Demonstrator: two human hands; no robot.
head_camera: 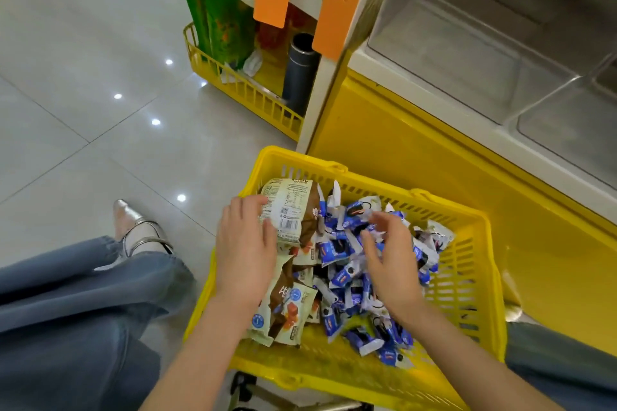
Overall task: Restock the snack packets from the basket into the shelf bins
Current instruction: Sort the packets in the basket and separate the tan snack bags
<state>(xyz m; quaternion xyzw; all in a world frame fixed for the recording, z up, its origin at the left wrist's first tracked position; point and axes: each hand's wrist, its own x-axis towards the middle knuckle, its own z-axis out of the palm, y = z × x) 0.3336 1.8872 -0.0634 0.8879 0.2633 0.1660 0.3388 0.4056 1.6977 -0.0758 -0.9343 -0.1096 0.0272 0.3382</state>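
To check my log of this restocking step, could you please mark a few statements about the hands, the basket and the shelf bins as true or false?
1. The left hand grips a brown-and-cream packet. True.
2. The basket holding the packets is red. False: it is yellow.
3. The right hand is over the blue-and-white packets. True.
4. The clear shelf bins are packed with snacks. False: no packets show in them.
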